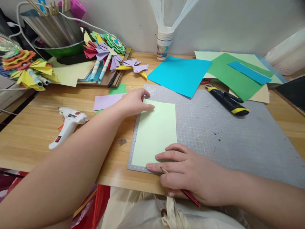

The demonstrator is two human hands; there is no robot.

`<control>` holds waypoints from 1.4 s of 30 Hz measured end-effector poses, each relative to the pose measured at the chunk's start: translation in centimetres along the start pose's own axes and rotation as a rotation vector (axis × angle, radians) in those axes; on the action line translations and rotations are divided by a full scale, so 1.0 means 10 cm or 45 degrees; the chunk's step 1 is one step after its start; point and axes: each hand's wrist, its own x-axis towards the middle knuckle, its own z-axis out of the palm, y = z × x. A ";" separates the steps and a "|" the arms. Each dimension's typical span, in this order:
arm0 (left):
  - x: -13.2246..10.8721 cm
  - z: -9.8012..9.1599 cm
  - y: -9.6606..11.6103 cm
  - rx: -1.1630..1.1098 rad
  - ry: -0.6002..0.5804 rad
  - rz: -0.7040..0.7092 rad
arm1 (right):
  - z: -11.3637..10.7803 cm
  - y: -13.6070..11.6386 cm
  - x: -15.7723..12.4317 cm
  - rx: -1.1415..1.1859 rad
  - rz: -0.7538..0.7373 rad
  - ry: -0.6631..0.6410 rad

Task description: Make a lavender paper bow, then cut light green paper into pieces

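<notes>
A pale green sheet of paper (157, 130) lies flat along the left side of the grey cutting mat (205, 140). My left hand (134, 101) rests at the sheet's far left corner, thumb stretched over the paper and fingers apart from it, holding nothing. At the near right corner, my right hand (186, 171) lays its fingertips on the sheet. A red and black pencil (192, 197) is tucked under that hand's fingers, its sharpened tip showing between them. Left of the mat are a lilac paper strip (107, 101) and a white glue gun (69, 124).
A yellow and black utility knife (227, 100) lies on the mat's far side. Behind it are a blue sheet (181, 74) and a green sheet (238, 76). Paper cups (164, 44) stand by the wall. Folded paper flowers (105, 54) and a metal container (52, 28) occupy the back left.
</notes>
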 end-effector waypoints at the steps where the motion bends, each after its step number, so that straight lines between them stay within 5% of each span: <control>1: 0.00 0.01 -0.02 -0.031 0.008 -0.001 | 0.00 0.00 0.00 -0.001 0.003 -0.003; 19: -0.05 0.12 -0.21 -0.290 0.131 0.097 | -0.09 -0.01 0.03 -0.034 0.028 -0.200; 34: -0.05 0.11 -0.20 -0.281 0.142 0.109 | -0.08 -0.01 0.02 0.081 0.099 -0.135; 42: -0.03 0.11 -0.20 -0.263 0.132 0.098 | -0.16 0.02 -0.02 0.575 0.314 0.078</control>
